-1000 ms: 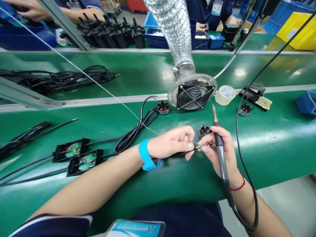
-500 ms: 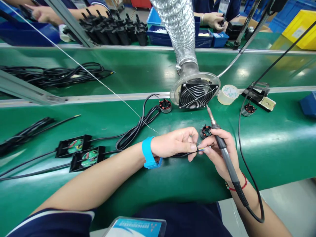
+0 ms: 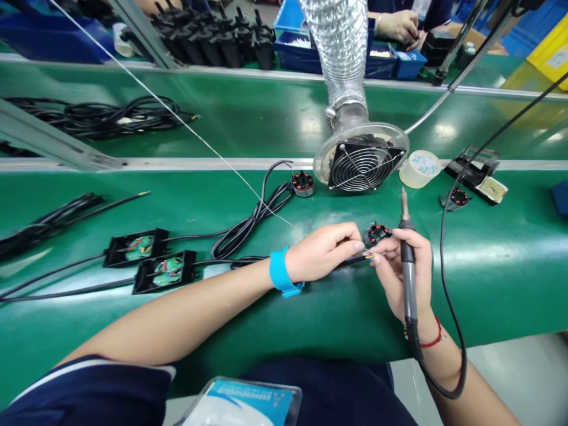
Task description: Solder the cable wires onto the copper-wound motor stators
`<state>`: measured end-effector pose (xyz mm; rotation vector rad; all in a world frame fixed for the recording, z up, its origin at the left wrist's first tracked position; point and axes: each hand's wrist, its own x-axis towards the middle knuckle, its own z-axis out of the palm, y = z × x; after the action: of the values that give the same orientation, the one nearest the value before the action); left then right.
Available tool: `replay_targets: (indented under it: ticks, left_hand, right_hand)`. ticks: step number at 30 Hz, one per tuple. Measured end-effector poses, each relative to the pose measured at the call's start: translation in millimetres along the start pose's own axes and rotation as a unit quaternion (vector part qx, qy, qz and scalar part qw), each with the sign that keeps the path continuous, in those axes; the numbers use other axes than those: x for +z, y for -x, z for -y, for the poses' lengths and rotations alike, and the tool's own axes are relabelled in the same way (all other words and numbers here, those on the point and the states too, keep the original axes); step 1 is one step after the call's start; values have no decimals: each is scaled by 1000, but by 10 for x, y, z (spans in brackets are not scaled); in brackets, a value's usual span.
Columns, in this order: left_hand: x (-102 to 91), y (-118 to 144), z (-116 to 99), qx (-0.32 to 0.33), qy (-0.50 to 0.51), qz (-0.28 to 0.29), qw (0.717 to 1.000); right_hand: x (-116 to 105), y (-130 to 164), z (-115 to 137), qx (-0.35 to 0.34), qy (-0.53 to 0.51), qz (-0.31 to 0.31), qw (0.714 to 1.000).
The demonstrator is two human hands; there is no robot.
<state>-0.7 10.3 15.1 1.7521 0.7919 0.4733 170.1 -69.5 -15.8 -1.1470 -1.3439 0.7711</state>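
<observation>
A: Green belt (image 3: pixel 488 260) ran across the bench, fume fan (image 3: pixel 361 165) at the back, tape roll (image 3: pixel 419 168) beside it. Progress?

B: Looked early in the joint. Two black boards (image 3: pixel 151 260) with cables lay finished-looking at the left, well apart from the hands. One stator (image 3: pixel 303 183) sat near the fan, another stator (image 3: pixel 455 198) by the stand at the right, both untouched. Iron tip wasn't on any joint yet, I'd say soldering was still to do.

A: Left hand?

B: Left hand (image 3: pixel 326 251), blue wrist strap (image 3: pixel 281 273), fingers pinched shut on the black cable (image 3: pixel 350 261) end, palm down, forearm resting on the belt. Bare wire tips pointed at the right fingers.

A: Right hand?

B: Right hand (image 3: pixel 402 266) closed round the soldering iron (image 3: pixel 407 260), held like a pen, tip up and away from the work. Its fingertips met the wire ends. Small stator (image 3: pixel 377 234) sat on the belt just behind both hands, touching or not, couldn't tell.

A: Solder wire?

B: Thin solder wire (image 3: pixel 177 118) ran from the upper left toward the left hand; its end was hidden.
</observation>
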Motion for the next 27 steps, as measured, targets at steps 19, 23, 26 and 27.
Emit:
replay_targets:
  ticks: [19,23,26,27]
  left_hand:
    - [55,7,-100,-104,225,93,964]
    - [52,-59,-150,-133,207,48,968]
    - [23,-146,-170,-139,176,-10,974]
    - [6,-178,-170,-141,168,-27,975]
  right_hand:
    - [4,9,28,-78,57,5,995]
    - [33,-11,43,-44,43,3,998]
    - [-27,-62,7,-40,82,-34,995]
    - [-65,-84,-18,-38,106,-53,992]
